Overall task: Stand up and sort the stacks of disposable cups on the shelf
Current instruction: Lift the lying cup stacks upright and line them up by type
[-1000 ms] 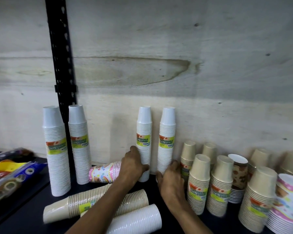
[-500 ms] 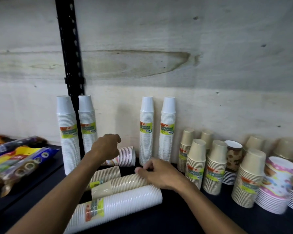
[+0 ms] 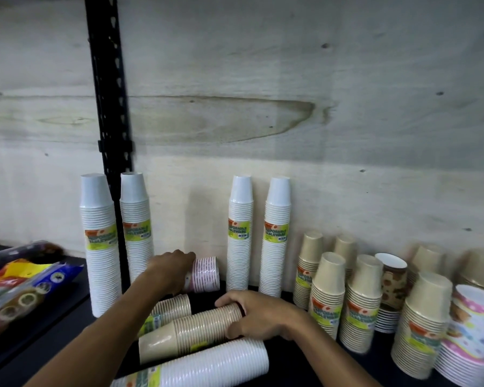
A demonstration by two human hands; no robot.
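Both hands are on the dark shelf (image 3: pixel 67 325) among the cups. We see the left hand (image 3: pixel 169 270) reaching back with fingers curled over the pink patterned cup stack lying on its side (image 3: pixel 204 274) by the plywood back wall (image 3: pixel 291 107); a full grip is not clear to us, the fingers are on top of it. Our right hand (image 3: pixel 259 315) lies on the open end of the tan ribbed cup stack lying flat (image 3: pixel 190 333), fingers bent around its rim. Behind that lies a second tan lying stack (image 3: pixel 169 308), and in front a long white lying stack (image 3: pixel 207 364). Four tall white cup stacks stand upright at the wall: two left (image 3: pixel 101 247) beside the black perforated upright post (image 3: pixel 106 93), two in the middle (image 3: pixel 239 233). Short tan upright stacks (image 3: pixel 327 291) crowd the right side, with colourful patterned bowls (image 3: pixel 470 336) at far right. Colourful plastic packets (image 3: pixel 20 289) lie far left.
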